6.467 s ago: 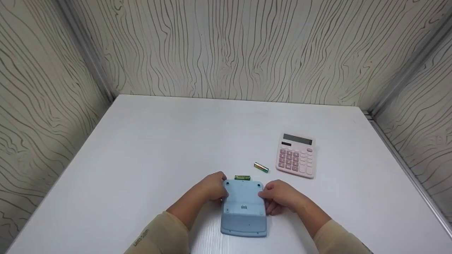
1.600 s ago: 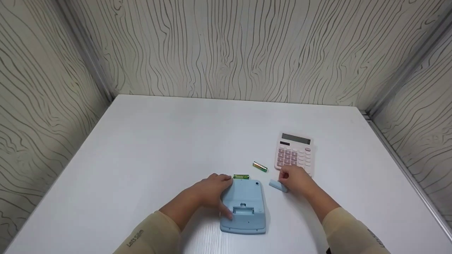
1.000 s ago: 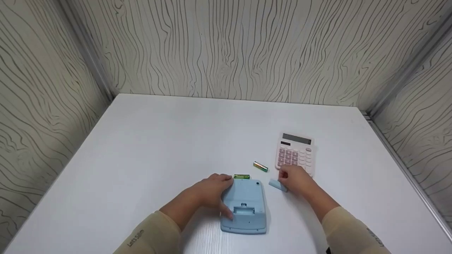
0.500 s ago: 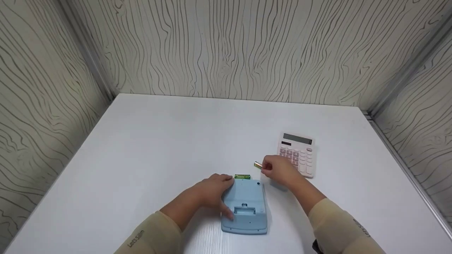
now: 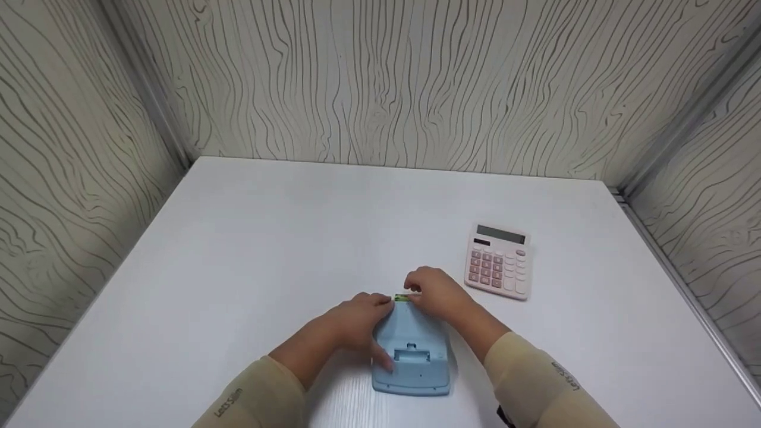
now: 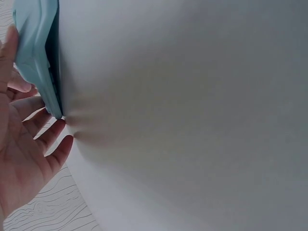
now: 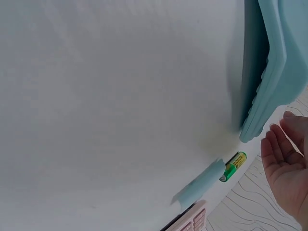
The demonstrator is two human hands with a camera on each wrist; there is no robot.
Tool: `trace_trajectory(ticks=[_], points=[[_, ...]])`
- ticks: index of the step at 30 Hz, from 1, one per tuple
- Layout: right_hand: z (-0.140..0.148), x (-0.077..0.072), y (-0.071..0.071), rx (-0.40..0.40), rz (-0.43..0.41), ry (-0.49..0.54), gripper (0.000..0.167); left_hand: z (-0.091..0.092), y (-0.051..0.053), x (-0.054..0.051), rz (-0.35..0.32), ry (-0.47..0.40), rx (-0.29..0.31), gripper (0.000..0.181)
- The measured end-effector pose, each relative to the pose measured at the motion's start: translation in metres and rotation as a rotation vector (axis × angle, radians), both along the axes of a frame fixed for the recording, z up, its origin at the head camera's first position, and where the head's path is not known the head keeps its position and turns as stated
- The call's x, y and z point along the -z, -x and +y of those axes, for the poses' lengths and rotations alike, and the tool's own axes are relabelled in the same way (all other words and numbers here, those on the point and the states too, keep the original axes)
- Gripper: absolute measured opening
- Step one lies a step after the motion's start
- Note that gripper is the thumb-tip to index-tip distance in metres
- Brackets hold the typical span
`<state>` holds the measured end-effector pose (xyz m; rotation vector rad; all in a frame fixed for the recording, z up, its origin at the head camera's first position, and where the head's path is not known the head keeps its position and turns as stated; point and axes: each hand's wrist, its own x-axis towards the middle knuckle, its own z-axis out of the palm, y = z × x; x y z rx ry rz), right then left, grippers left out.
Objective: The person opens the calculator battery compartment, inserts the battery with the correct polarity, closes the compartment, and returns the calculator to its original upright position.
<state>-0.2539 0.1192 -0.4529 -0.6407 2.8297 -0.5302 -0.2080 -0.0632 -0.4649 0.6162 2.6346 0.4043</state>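
Note:
A light-blue calculator [image 5: 410,374] lies face down, its battery slot uncovered. My left hand [image 5: 354,321] holds it by the left side, thumb on the back and fingers at the far corner; the left wrist view shows the calculator [image 6: 36,48] between thumb and fingers. My right hand [image 5: 437,294] is at the right end of a green battery [image 5: 401,298] by the far edge. In the right wrist view that hand [image 7: 288,168] has a gap between thumb and fingers. A second battery [image 7: 234,166] lies beside the blue cover [image 7: 199,185]; my right arm hides both from the head view.
A pink calculator [image 5: 497,261] lies face up on the white table [image 5: 285,226], to the right and farther back. Wood-patterned panels [image 5: 380,83] stand behind the table and along both sides.
My right hand has let go of the blue cover, passed over the second battery, and moved left to the battery by the calculator's far edge. Earlier, the cover came off the slot. My left hand stays put.

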Motion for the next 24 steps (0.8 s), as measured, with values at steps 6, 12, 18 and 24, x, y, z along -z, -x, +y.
trace_trajectory(ticks=[6, 12, 18, 24], points=[[-0.012, 0.008, -0.002, -0.07, 0.058, -0.025, 0.012, -0.002, -0.001, 0.0, 0.019, -0.016, 0.017, 0.111], [-0.016, 0.013, -0.003, -0.08, 0.1, -0.055, 0.011, -0.002, -0.002, -0.001, 0.032, -0.025, 0.017, 0.107], [-0.017, 0.014, -0.001, -0.052, 0.092, -0.075, 0.012, -0.001, -0.001, 0.0, 0.034, -0.018, 0.013, 0.11], [-0.021, 0.015, 0.001, -0.027, 0.092, -0.138, 0.012, -0.001, -0.001, 0.002, 0.032, -0.017, 0.01, 0.111]])
